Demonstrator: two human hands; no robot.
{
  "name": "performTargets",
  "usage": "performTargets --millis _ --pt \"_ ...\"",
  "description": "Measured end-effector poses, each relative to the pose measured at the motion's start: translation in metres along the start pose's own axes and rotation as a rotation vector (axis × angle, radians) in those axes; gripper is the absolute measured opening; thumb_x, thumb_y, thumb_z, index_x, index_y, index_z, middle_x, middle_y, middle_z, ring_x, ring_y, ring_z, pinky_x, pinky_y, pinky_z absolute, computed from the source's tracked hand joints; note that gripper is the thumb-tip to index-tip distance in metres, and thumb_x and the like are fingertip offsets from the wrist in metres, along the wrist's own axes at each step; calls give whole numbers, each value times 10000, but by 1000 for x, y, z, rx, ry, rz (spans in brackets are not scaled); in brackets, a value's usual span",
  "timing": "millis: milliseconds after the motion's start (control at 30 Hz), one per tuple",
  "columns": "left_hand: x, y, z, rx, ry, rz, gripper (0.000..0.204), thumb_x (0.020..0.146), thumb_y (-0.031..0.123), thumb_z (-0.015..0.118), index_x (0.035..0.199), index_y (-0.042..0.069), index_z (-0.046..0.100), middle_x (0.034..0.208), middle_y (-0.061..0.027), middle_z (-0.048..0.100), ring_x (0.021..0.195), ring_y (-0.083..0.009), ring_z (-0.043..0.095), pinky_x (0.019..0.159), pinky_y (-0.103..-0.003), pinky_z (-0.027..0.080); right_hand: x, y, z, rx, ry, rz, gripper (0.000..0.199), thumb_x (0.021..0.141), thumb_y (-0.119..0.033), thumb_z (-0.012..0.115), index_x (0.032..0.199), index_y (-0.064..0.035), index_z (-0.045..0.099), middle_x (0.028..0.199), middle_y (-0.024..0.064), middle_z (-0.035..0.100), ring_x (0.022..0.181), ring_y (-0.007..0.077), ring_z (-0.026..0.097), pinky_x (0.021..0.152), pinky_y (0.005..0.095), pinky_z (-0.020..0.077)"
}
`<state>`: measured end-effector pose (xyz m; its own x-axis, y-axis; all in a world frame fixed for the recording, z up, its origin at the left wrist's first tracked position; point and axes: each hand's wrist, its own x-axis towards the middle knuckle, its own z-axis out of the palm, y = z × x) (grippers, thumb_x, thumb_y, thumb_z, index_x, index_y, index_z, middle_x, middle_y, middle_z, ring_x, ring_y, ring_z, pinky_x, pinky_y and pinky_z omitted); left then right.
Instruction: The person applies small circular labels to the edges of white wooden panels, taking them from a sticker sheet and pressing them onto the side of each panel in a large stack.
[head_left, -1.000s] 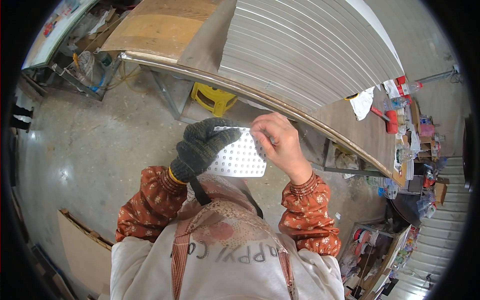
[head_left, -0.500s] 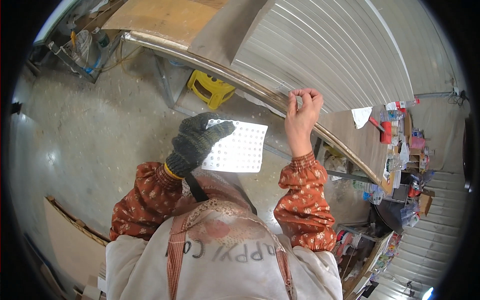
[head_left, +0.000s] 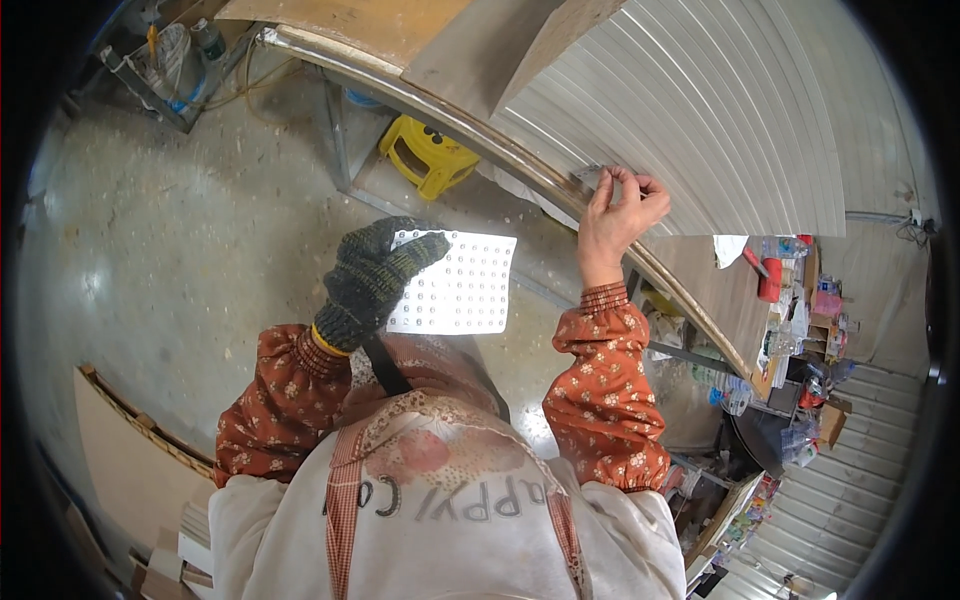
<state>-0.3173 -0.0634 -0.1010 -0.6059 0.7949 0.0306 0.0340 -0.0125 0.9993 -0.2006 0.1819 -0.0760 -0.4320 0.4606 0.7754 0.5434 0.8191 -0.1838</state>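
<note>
My left hand (head_left: 372,280), in a dark knitted glove with a yellow cuff, is closed on the upper left of a white sheet of small round stickers (head_left: 466,285). The sheet is held face up in front of my apron. My bare right hand (head_left: 619,215) is at the near edge of a row of long pale grey panels (head_left: 690,120) on the workbench (head_left: 470,128). Its thumb and fingertips are pinched together against the panels' ends; anything between them is too small to make out.
Under the bench stands a yellow plastic stool (head_left: 428,157) beside metal legs. A red-handled tool (head_left: 768,279) and a white scrap (head_left: 728,250) lie on the bench to the right, near bottles and boxes. Flat boards (head_left: 130,460) lean at the lower left.
My right hand has moved slightly up and right, to the panels' ends. The sticker sheet and my left hand have shifted a little left in view. The panels appear farther right.
</note>
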Motion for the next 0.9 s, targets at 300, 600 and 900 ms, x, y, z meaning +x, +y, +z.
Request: performTargets --millis 300,600,900 --pt "-4 -9 -2 60 25 49 165 814 90 634 953 4 658 824 -90 684 715 -120 644 631 -236 515 -2 3 3 -2 13 -26 140 724 -40 668 851 -80 626 911 128 428 885 290 410 782 412 339" --pt "-6 -16 -4 35 30 25 178 800 69 622 968 18 653 884 -109 667 770 -165 643 679 -267 523 -1 2 3 -7 26 -43 134 734 -42 660 860 -73 625 897 118 419 881 279 402 774 403 335" --pt "-8 -14 -8 83 -34 11 236 789 43 587 1019 51 641 997 -128 625 865 -246 625 753 -324 524 -2 5 5 2 13 -66 149 732 -37 659 873 -66 619 905 123 411 887 285 398 781 413 329"
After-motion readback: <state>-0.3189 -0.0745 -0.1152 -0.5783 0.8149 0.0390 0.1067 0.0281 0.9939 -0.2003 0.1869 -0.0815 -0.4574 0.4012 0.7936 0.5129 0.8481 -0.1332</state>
